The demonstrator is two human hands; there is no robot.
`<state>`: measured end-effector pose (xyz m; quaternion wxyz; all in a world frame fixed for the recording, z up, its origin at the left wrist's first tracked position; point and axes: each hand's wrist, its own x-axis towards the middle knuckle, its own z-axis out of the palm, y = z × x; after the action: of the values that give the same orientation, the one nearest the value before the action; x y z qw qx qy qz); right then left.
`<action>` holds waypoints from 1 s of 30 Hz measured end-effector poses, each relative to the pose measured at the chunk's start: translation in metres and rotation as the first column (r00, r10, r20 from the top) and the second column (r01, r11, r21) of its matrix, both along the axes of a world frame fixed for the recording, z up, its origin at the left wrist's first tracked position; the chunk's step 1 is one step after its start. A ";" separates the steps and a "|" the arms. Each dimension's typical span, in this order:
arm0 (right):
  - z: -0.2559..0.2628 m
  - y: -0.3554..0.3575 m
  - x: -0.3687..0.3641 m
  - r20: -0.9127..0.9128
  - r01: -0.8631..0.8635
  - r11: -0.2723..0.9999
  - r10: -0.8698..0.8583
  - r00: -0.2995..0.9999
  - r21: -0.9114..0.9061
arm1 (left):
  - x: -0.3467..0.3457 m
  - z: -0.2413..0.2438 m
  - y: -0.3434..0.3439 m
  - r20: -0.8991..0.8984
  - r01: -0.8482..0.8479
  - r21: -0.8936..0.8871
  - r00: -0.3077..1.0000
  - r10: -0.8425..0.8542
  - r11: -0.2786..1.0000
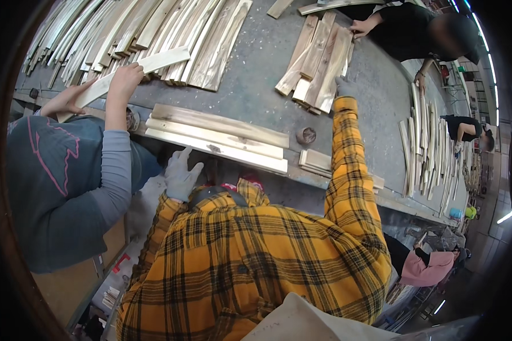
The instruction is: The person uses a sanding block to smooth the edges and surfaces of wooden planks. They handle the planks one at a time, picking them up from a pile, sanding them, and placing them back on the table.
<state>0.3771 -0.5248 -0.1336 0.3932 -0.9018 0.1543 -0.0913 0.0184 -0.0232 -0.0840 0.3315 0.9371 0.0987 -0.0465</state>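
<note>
My left hand [181, 175], in a grey work glove, has its fingers spread and holds nothing. It is by the front edge of the table, its fingertip at or very near the nearest of three wooden boards [217, 130] lying side by side. My right arm reaches forward over the table. At the right side of a stack of wooden boards [320, 64], my gloved right hand [345, 87] rests close against the near end; its grip cannot be made out. Between the two groups stands a small round container [306, 135] with dark contents.
A co-worker's hands [126, 81] at left hold a pale board [153, 62]. Across the table, another person's hand [364, 27] touches the stack's far end. Many boards [153, 30] lie at back left, thin strips [426, 145] at right, short pieces [315, 161] at the front edge.
</note>
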 end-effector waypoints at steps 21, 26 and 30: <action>0.079 0.232 -0.234 -0.121 -0.221 0.974 0.225 0.967 0.044 | 0.097 0.013 -0.061 -0.351 -0.496 -0.841 0.806 -0.476 -0.219; 0.101 0.207 -0.273 0.066 -0.379 0.920 0.386 0.920 -0.098 | 0.099 -0.038 -0.062 -0.392 -0.463 -0.883 0.814 -0.428 -0.073; 0.125 0.123 -0.264 -0.306 -0.375 0.790 0.248 0.919 -0.486 | 0.085 -0.008 -0.029 -0.353 -0.313 -0.935 0.876 -0.329 0.167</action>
<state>0.1132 -0.4021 -0.0087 0.1155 -0.9924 0.0148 0.0391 0.1034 -0.0526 -0.0924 0.8194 0.4518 0.1188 -0.3321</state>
